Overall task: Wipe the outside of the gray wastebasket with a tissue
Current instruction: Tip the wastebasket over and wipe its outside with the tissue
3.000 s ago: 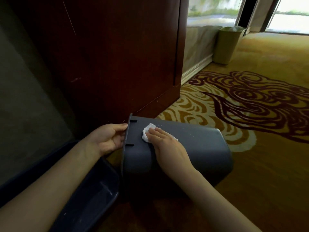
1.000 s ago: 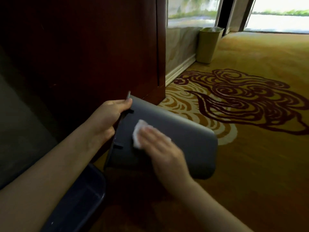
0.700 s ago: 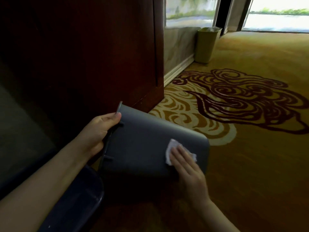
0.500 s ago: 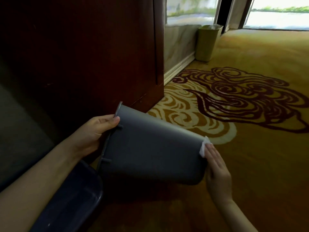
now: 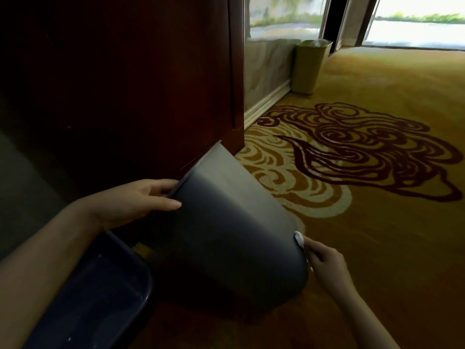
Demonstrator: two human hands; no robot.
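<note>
The gray wastebasket (image 5: 234,230) lies tipped on its side on the carpet, its rim toward the dark wooden door and its base toward the lower right. My left hand (image 5: 141,200) grips the rim, thumb on the outer wall. My right hand (image 5: 327,265) presses a white tissue (image 5: 299,239) against the base end of the basket. Only a small edge of the tissue shows past the basket's corner.
A dark blue bin (image 5: 95,301) lies at the lower left, close to the wastebasket. The dark wooden door (image 5: 125,84) stands right behind the basket. A tan wastebasket (image 5: 310,66) stands far back by the wall. Patterned yellow carpet (image 5: 377,222) spreads to the right.
My right hand slid the tissue along the basket's side from near the rim to its base end. My left hand turned the basket, so a different side now faces up.
</note>
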